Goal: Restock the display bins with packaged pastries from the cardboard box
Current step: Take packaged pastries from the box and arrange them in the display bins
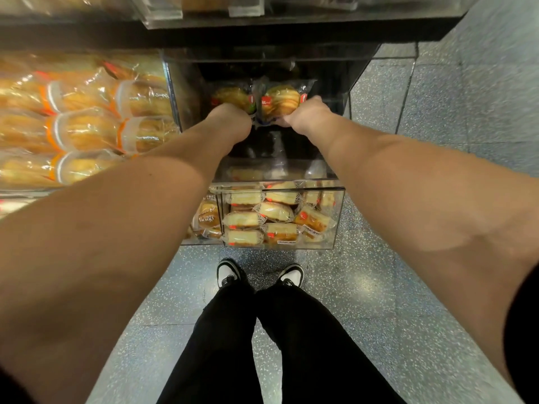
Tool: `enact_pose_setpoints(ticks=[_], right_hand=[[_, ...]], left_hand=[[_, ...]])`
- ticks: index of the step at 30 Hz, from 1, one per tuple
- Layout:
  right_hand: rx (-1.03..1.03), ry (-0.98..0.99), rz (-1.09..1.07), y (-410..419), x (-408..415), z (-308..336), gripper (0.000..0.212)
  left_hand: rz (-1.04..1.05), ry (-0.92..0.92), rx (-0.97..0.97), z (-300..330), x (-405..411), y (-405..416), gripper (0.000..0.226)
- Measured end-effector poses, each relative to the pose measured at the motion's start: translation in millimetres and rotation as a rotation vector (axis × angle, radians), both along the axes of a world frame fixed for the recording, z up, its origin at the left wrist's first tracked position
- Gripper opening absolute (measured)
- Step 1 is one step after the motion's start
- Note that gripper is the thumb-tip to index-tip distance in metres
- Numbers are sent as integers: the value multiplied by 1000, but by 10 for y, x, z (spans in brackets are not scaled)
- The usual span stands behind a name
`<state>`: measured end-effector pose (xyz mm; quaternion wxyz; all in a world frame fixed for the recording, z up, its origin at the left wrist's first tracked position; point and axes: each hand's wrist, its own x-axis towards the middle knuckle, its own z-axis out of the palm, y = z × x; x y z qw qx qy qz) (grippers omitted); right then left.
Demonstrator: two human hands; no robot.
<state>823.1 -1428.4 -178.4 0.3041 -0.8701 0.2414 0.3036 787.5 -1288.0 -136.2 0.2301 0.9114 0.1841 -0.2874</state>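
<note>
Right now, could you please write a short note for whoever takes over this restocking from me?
Left hand: grip on a wrapped pastry, held inside the dark middle bin.
Right hand: grip on a second pastry beside it, same bin.
Done: lower clear bin looks well filled; left-side bin holds many buns.
Left: set both pastries down; the middle bin looks mostly unfilled. The cardboard box is not in view.
</note>
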Motion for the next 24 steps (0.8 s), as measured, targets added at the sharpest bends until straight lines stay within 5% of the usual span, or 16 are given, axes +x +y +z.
enact_pose_setpoints(ticks=[3,9,16,20,24], right_hand=[[-15,26,55,-83,-70,207,82],[-40,-69,207,-190,-446,861,34],[24,-64,417,196,-1084,1892,32],[29,-115,478,587,-1493,2297,39],[6,-223,634,1206,-1938,2612,47]], left_hand=[[-61,2,-9,129,-55,5,30],[-110,-15,-120,873,-420,71,31],[138,-41,-337,1577,-1153,579,28],[4,-129,-261,1861,-1729,1189,44],[43,-177,-184,2026,-2361,1938,30]])
